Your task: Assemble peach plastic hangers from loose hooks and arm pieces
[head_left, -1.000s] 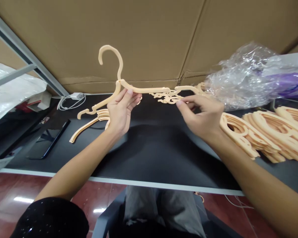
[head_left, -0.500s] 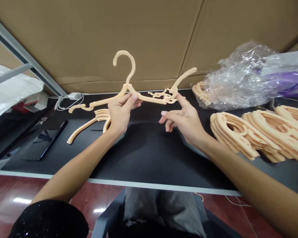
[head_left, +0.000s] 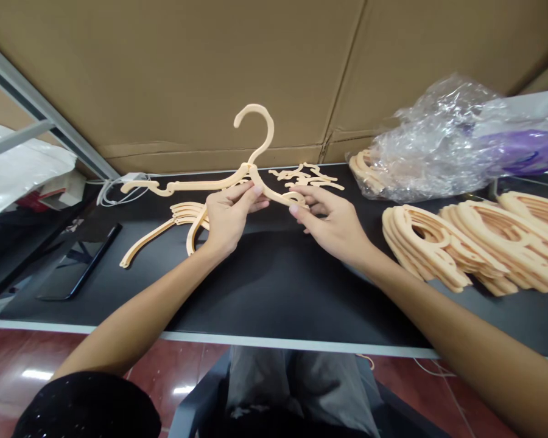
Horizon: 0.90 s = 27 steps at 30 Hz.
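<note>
A cream plastic clothes hanger (head_left: 201,184) is held up above the black table, its hook pointing upward. My left hand (head_left: 231,216) pinches it just below the hook, thumb on the front. At its right end, my right hand (head_left: 331,222) grips the curled tip between thumb and fingers; part of that tip is hidden by the fingers. The left arm of the hanger reaches out freely and ends in a notched, curved piece. Beneath my left hand lie several stacked hangers (head_left: 148,243), partly covered by the hand.
Small cream hanger pieces (head_left: 308,177) lie at the table's back. Stacks of folded hanger parts (head_left: 475,243) and a clear plastic bag (head_left: 420,146) occupy the right side. A phone (head_left: 80,264) and a white cable (head_left: 114,188) are at left. A cardboard wall (head_left: 210,73) stands behind.
My right hand has closed on the hanger's right end, where an arm piece stuck upward before and is now folded down. The hanger has tilted, its hook shifting right.
</note>
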Each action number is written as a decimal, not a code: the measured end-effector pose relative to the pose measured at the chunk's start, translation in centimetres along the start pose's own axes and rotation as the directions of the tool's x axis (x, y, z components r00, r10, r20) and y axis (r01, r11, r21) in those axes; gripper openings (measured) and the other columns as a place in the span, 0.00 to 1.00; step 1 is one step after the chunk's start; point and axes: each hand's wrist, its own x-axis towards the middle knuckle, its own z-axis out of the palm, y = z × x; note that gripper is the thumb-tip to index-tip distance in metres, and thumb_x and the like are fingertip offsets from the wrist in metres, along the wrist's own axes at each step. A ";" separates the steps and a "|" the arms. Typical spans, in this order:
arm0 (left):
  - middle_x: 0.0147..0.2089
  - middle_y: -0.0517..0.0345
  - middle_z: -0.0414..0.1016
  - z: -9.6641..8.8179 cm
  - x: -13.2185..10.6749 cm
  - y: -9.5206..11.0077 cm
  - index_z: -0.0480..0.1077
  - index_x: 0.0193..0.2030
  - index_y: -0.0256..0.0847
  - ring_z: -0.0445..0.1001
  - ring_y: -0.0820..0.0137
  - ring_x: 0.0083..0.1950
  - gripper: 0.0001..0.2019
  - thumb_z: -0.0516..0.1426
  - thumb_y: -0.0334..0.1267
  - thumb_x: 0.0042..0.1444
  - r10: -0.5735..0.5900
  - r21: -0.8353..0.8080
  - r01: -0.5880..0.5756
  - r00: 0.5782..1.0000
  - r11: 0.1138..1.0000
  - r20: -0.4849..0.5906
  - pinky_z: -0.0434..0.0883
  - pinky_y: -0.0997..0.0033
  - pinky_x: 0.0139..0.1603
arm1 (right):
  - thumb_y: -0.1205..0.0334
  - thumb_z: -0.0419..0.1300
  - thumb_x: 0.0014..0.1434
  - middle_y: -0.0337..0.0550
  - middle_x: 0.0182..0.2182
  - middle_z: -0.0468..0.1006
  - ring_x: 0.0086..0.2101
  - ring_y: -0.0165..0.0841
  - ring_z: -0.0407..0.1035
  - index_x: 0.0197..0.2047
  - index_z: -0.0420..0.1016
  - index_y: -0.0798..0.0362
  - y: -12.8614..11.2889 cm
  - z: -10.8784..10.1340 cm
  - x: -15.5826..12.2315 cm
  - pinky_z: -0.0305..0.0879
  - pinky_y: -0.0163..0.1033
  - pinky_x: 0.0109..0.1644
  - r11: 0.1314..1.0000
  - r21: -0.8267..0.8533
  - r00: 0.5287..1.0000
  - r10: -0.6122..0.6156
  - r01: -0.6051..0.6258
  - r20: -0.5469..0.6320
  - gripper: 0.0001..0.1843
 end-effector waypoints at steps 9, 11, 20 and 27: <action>0.38 0.51 0.84 -0.4 1.0 0.3 0.80 0.37 0.34 0.84 0.67 0.41 0.15 0.72 0.44 0.50 -0.173 -0.145 0.174 0.985 0.974 0.018 0.80 0.66 0.51 | 0.56 0.71 0.50 0.37 0.24 0.74 0.22 0.26 0.67 0.36 0.81 0.55 0.0 -0.8 1.4 0.67 0.34 0.24 0.847 0.471 0.968 0.234 -0.246 0.085 0.13; 0.38 0.50 0.83 -1.3 2.0 0.0 0.77 0.37 0.35 0.84 0.66 0.43 0.16 0.71 0.45 0.51 -0.206 -0.197 0.197 0.978 0.960 -0.026 0.79 0.64 0.55 | 0.58 0.71 0.50 0.37 0.24 0.74 0.22 0.26 0.66 0.35 0.80 0.54 0.2 -1.4 1.7 0.66 0.34 0.24 0.823 0.501 0.960 0.274 -0.269 0.065 0.11; 0.41 0.56 0.82 -6.2 6.4 -0.7 0.67 0.39 0.44 0.82 0.67 0.47 0.12 0.67 0.37 0.55 0.007 -0.144 -0.051 0.957 0.988 -0.291 0.76 0.64 0.59 | 0.58 0.69 0.55 0.38 0.25 0.71 0.24 0.28 0.65 0.33 0.78 0.53 0.8 -2.9 2.4 0.63 0.36 0.27 0.843 0.463 0.957 0.288 -0.274 0.042 0.08; 0.46 0.52 0.82 -5.2 5.9 0.3 0.75 0.46 0.42 0.83 0.64 0.45 0.10 0.58 0.41 0.59 -0.027 0.003 0.029 0.979 1.000 -0.204 0.79 0.67 0.45 | 0.63 0.70 0.53 0.37 0.23 0.71 0.23 0.25 0.63 0.32 0.79 0.54 0.6 -2.7 2.4 0.61 0.33 0.24 0.790 0.548 0.947 0.321 -0.274 0.011 0.05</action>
